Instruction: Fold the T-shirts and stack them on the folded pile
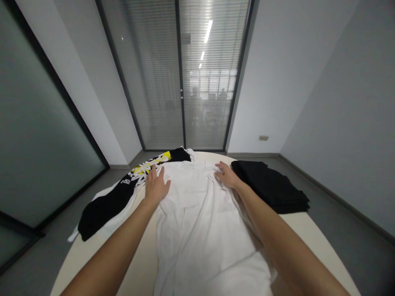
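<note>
A white cloth garment (197,213), probably a shirt, lies spread lengthwise down the middle of the table, with loose folds running along it. Near its far left corner my left hand (156,185) rests flat, fingers spread. At the far right corner is my right hand (227,176), its fingers apart and touching the fabric, which is slightly bunched there. The near end of the garment runs out of view at the bottom.
Left of the garment, black-and-white clothing (114,207) with yellow print hangs near the table's edge. Folded black clothes (270,185) are stacked at the right. The round cream table (311,242) stands before a glass partition with blinds (160,102).
</note>
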The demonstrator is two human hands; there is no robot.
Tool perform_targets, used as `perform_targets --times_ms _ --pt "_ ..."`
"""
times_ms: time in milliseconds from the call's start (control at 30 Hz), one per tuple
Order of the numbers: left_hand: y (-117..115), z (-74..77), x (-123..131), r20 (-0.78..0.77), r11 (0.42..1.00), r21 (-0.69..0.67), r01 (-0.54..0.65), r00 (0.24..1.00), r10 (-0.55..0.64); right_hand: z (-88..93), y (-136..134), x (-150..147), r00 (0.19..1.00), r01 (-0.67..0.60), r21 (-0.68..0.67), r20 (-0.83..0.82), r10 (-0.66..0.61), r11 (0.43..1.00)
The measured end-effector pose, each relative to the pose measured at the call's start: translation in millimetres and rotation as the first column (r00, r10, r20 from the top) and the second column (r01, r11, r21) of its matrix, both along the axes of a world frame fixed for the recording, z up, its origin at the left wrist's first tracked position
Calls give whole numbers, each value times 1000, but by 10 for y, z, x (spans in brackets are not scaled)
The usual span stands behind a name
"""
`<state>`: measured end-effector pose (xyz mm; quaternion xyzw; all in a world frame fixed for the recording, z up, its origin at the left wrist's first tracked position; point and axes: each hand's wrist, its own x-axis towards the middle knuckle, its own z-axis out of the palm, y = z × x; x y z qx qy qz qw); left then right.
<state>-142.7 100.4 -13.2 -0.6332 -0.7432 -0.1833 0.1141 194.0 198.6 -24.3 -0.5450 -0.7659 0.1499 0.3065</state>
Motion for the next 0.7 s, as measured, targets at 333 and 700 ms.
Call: perform_targets --times_ms 333,700 --pt "-902 163 131 51 964 -224 -139 987 155 473 -1036 -325 986 -70 -89 143 82 994" --pt "-1167 160 92 197 948 -315 -39 975 106 776 -1864 9 731 423 -177 646 -219 888"
